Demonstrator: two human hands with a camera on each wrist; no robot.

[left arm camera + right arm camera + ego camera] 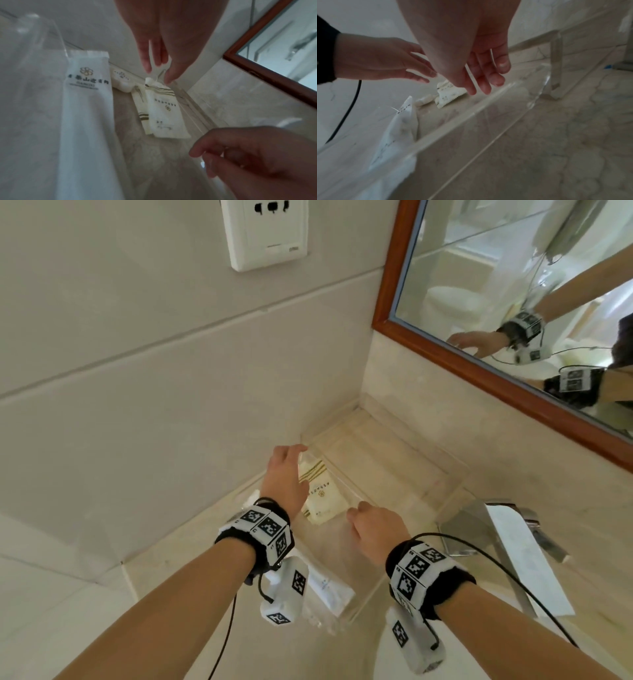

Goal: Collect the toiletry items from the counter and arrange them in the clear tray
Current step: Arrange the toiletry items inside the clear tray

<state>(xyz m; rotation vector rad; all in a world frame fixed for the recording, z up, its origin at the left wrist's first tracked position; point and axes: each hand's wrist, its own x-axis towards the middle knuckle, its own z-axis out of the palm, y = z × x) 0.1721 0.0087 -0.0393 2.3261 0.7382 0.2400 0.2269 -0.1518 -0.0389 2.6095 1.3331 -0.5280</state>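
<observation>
Left hand [286, 474] fingers loose, empty, over cream gold-striped sachet [317, 496] at 12 o'clock in clear acrylic tray [452, 474]; right hand [375, 529] relaxed, empty. Sachet looked light, floppy, slippery: pinch an edge.

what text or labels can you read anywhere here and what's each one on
Long white sachet: gold flower logo over a line of Chinese characters, with smaller lines beneath, too blurred to read.
Cream sachet: a row of characters, a small gold logo and a scribble lower down, all unreadable.
Small cream item behind: dotted print and logo, unreadable.
Wrist bands: black-and-white square code markers, no words.
Wall socket: tiny mark at its lower corner, too small to read.
</observation>
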